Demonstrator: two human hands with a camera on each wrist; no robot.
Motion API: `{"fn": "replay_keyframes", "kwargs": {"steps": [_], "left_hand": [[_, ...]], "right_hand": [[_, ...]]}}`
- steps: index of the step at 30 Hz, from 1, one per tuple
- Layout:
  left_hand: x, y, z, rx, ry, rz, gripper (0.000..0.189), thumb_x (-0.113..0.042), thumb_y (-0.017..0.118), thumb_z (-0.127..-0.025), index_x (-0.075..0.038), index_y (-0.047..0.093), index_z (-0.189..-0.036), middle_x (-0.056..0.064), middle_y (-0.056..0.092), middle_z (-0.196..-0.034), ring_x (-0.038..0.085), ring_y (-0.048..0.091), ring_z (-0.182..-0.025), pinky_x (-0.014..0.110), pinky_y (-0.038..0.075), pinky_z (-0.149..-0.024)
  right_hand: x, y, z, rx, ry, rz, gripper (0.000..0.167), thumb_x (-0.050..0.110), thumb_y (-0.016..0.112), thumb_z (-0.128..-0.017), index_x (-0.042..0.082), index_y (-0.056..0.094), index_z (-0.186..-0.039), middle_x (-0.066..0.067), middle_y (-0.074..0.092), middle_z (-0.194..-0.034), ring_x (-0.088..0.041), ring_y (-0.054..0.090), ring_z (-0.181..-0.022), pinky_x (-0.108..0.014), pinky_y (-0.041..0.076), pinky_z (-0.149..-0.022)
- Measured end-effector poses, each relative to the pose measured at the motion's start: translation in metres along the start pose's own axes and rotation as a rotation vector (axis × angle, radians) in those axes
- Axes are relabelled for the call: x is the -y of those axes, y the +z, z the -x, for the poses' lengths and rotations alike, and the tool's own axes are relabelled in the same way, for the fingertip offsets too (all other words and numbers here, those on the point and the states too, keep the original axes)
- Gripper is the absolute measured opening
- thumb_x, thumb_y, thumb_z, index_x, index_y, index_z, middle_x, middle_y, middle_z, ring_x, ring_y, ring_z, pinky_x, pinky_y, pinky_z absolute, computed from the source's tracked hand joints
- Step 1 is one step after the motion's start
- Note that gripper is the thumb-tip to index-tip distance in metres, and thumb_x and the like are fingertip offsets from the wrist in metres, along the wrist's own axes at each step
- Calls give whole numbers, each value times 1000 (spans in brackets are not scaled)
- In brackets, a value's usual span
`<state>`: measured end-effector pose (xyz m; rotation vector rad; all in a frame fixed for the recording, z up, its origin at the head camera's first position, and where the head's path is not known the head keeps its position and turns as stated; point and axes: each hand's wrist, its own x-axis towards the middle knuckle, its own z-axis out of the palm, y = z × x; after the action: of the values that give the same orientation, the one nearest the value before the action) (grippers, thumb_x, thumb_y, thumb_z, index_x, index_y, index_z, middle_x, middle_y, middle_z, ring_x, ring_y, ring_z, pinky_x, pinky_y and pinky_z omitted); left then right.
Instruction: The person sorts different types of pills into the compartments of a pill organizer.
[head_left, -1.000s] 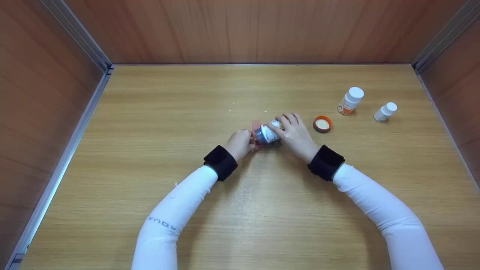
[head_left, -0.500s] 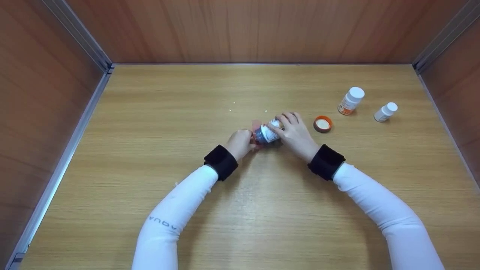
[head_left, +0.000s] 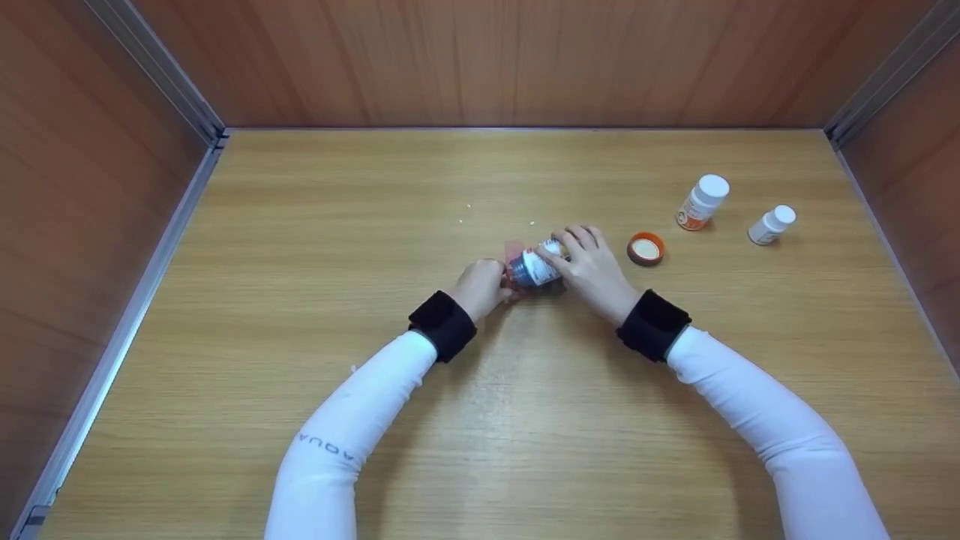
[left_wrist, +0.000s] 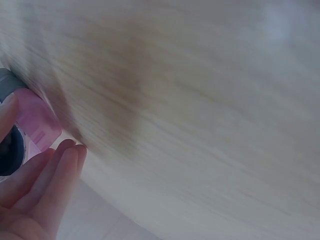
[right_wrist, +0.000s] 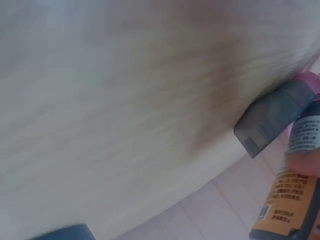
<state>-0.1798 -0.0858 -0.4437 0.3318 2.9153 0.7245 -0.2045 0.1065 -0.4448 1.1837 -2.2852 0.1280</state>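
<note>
A pill bottle [head_left: 541,264] with a white label lies tilted in my right hand [head_left: 595,274], its open mouth toward the left. In the right wrist view a fingertip presses its label, which has an orange part [right_wrist: 287,200]. Under the bottle's mouth is a small box, pink and see-through at one end [left_wrist: 40,117] and grey at the other [right_wrist: 270,122]. My left hand [head_left: 480,286] grips the pink end, thumb near the bottle mouth [left_wrist: 10,152] and the other fingers beside it. Most of the box is hidden by the bottle and hands in the head view.
An orange-rimmed cap [head_left: 645,249] lies inside up, right of my right hand. Farther right stand a white bottle [head_left: 703,201] with an orange label and a smaller white bottle [head_left: 771,224]. Several tiny white bits [head_left: 532,223] lie beyond the hands. Wood panels [head_left: 480,64] enclose the table.
</note>
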Motion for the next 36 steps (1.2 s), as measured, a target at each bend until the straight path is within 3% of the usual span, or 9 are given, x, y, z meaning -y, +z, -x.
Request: {"fn": "replay_keyframes", "kwargs": {"steps": [2, 4, 10, 15, 21, 25, 29, 36], "left_hand": [[0, 0, 0, -1, -1, 1, 17, -13, 68, -76, 1, 62, -81, 8, 62, -78, 19, 54, -69, 32, 46, -65], [0, 0, 0, -5, 0, 9, 14, -12, 67, -76, 0, 62, -80, 7, 61, -76, 17, 52, -67, 31, 46, -64], [2, 3, 1, -39, 41, 9, 11, -10, 67, -75, 0, 62, -76, 6, 60, -72, 16, 51, -66, 31, 46, -64], [5, 3, 2, -54, 86, -14, 12, -9, 67, -75, 1, 61, -77, 8, 60, -72, 19, 53, -66, 33, 45, -62], [7, -4, 7, -23, 77, -15, 18, -10, 68, -74, 3, 59, -83, 8, 56, -72, 21, 53, -68, 34, 46, -62], [8, -12, 14, -12, 75, 16, 37, -14, 71, -72, 7, 58, -100, 16, 61, -90, 26, 58, -83, 35, 48, -75], [7, -18, 25, 3, 95, 64, 53, -16, 73, -71, 8, 52, -114, 21, 57, -109, 28, 56, -96, 35, 46, -84], [1, -23, 43, 19, 170, 219, 54, -13, 74, -69, 7, 52, -114, 21, 57, -109, 30, 56, -96, 34, 47, -81]], "right_hand": [[0, 0, 2, 20, 42, -56, 55, 2, 72, -63, 10, 57, -115, -20, 53, -107, -36, 46, -101, -49, 35, -89], [0, -2, 3, 50, 131, -181, 57, 1, 74, -62, 7, 55, -116, -21, 52, -108, -36, 45, -102, -49, 34, -90], [-1, -8, 8, 75, 463, -718, 58, -5, 70, -65, -3, 45, -117, -20, 49, -112, -31, 44, -105, -42, 34, -92], [-2, -14, 12, 45, 540, -1012, 61, -9, 67, -65, -7, 36, -118, -23, 46, -118, -31, 43, -110, -42, 32, -97], [6, -28, 16, 77, 532, -1031, 64, -7, 69, -64, -8, 33, -118, -22, 46, -118, -30, 43, -110, -43, 34, -95], [15, -32, 18, 170, 548, -1046, 67, -1, 72, -64, -4, 33, -118, -18, 47, -117, -28, 44, -106, -42, 35, -92], [24, -30, 18, 247, 539, -1098, 67, 2, 74, -65, -2, 33, -118, -17, 47, -119, -30, 44, -110, -43, 32, -97], [38, -27, 16, 312, 477, -1133, 66, -5, 70, -65, -3, 31, -118, -20, 46, -122, -29, 41, -116, -42, 29, -100]]}}
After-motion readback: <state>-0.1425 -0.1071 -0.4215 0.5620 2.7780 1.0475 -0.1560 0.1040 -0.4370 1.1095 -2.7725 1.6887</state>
